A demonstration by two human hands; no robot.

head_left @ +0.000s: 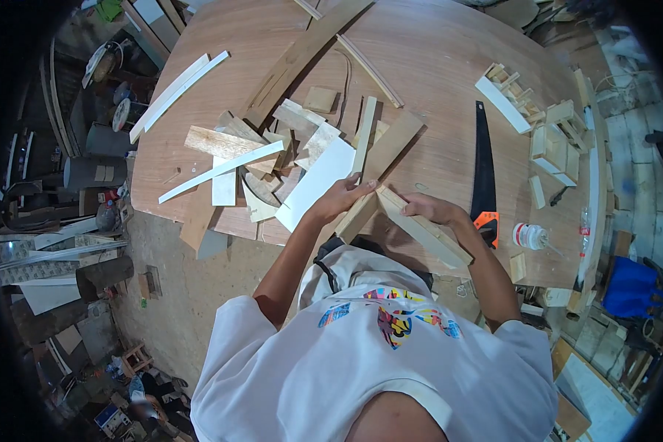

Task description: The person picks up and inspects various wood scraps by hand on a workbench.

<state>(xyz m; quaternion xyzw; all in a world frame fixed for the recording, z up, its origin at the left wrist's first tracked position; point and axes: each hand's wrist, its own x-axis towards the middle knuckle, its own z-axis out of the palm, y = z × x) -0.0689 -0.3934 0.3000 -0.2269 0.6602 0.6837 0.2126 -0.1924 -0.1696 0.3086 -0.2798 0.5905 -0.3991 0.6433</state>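
Two wooden pieces meet at a corner close to my body, at the near edge of the table, forming an upside-down V. My left hand is closed around the left wooden strip, with its fingertips near the joint. My right hand grips the upper part of the right wooden board, which slants down to the right. Just beyond the joint, a brown plank lies on the table. Right of my right hand is a handsaw with an orange handle.
A heap of wood offcuts and a white board lie to the left. A white glue bottle is on the right, below small wooden box frames. A long plank crosses the far table. Scrap material crowds the floor at left.
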